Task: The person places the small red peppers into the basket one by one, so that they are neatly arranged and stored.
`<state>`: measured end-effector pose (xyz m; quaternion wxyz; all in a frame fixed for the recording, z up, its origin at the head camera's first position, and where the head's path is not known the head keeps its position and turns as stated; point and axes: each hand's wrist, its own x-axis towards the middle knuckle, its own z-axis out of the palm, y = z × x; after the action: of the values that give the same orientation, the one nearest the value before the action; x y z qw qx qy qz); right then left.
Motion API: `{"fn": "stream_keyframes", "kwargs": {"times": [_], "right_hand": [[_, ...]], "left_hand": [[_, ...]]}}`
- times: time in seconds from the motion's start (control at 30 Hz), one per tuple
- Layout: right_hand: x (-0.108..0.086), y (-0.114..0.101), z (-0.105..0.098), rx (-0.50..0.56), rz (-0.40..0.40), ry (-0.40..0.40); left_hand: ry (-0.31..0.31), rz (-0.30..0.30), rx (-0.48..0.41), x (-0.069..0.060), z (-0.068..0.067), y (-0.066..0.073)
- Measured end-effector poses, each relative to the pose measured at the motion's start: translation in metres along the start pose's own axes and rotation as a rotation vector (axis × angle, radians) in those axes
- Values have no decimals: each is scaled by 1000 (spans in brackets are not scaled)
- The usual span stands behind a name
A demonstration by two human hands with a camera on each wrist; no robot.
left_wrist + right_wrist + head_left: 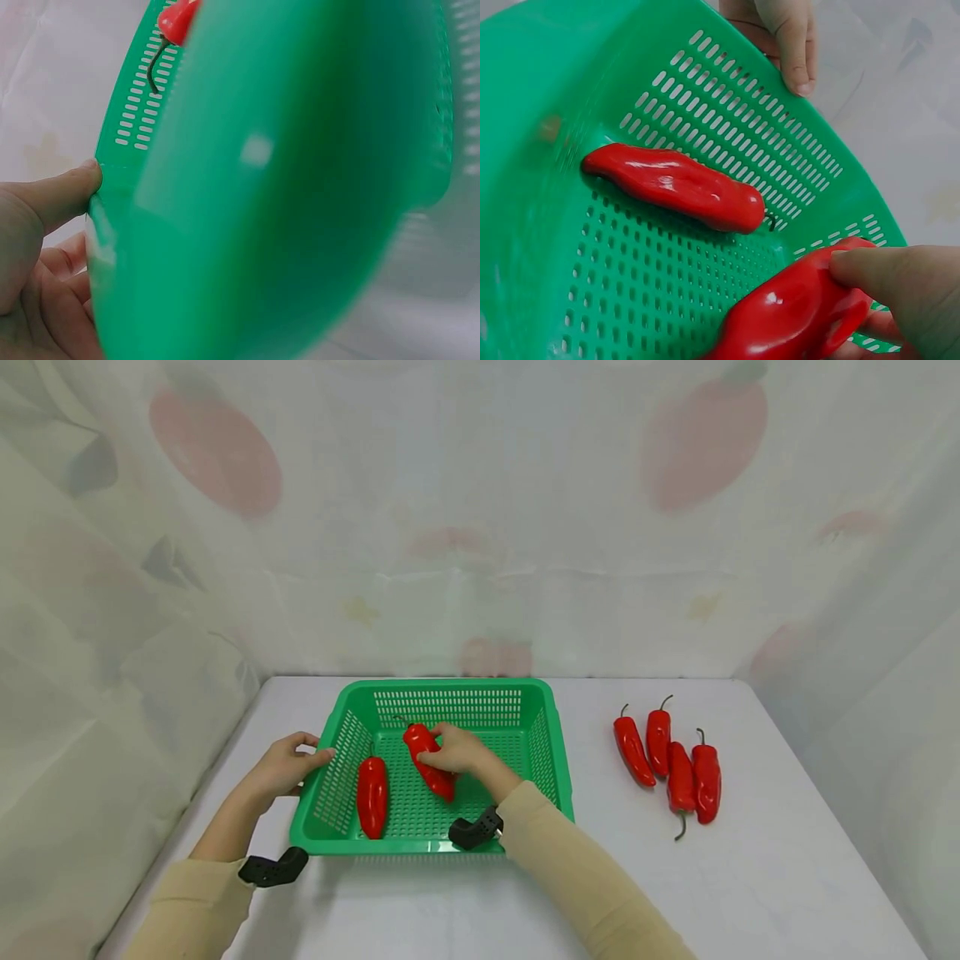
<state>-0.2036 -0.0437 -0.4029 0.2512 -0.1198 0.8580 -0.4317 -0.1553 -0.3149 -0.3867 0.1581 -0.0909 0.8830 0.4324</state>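
A green plastic basket [558, 752] with slotted walls stands on the white table. My left hand [288, 766] grips its left rim, thumb on top and the other fingers outside the wall, as the left wrist view also shows. Inside the basket, my right hand [459, 750] holds a red pepper [422, 742] between thumb and fingers, its stem towards the back. Whether this pepper touches the basket floor I cannot tell. Another red pepper [679, 187] lies on the floor beside the left wall, apart from the held one.
On the table right of the basket lie several more red peppers [681, 777] in a loose group, some touching. A pale printed curtain [585, 568] hangs behind the table and along both sides. Black wrist devices [276, 867] sit on both sleeves.
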Motion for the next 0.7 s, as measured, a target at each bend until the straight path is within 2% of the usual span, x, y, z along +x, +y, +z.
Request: {"fn": "stream_keyframes", "kwargs": {"times": [0.7], "right_hand": [[8, -4, 14, 48, 61, -56]], "left_hand": [[-3, 2, 18, 2, -2, 2]]}}
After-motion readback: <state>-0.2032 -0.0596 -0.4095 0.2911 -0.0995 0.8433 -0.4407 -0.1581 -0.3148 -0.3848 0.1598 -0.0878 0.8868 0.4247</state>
